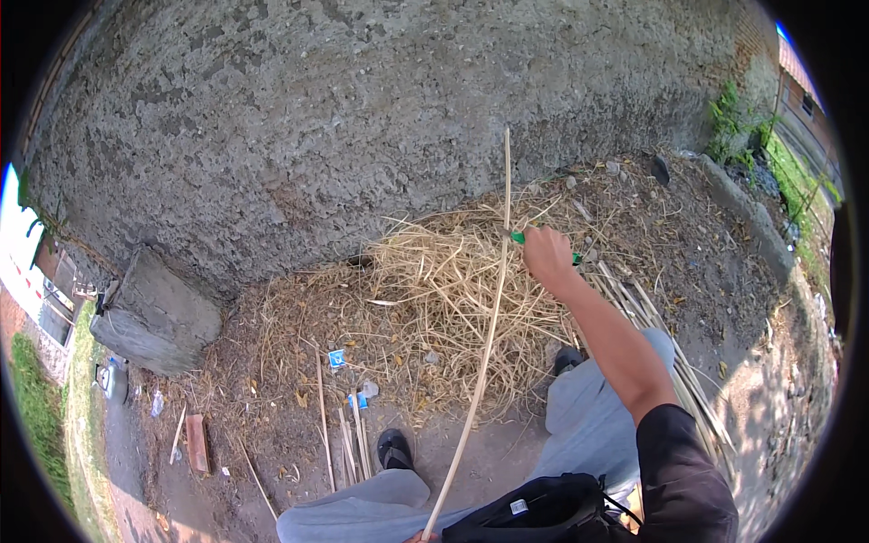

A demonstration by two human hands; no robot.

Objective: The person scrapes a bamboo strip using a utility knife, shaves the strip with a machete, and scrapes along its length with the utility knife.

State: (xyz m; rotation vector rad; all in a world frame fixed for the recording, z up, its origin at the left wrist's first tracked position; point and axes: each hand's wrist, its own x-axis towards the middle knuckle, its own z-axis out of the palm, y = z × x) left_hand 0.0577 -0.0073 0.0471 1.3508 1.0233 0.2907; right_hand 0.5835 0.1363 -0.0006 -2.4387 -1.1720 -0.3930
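Note:
A long, pale strip, which looks like split bamboo, slants up from my lap toward the wall. Its lower end is in my left hand, of which only a sliver shows at the bottom edge. Out in front, my right hand is closed around a green-handled knife. The green shows on both sides of the fist, and a short bit of blade meets the strip's upper part. Behind and below the strip spreads a heap of curly shavings.
A rough grey wall rises behind the heap. More long strips lie beside my right leg, and shorter ones by my left foot. A concrete block stands left, near a reddish brick. A black bag rests on my lap.

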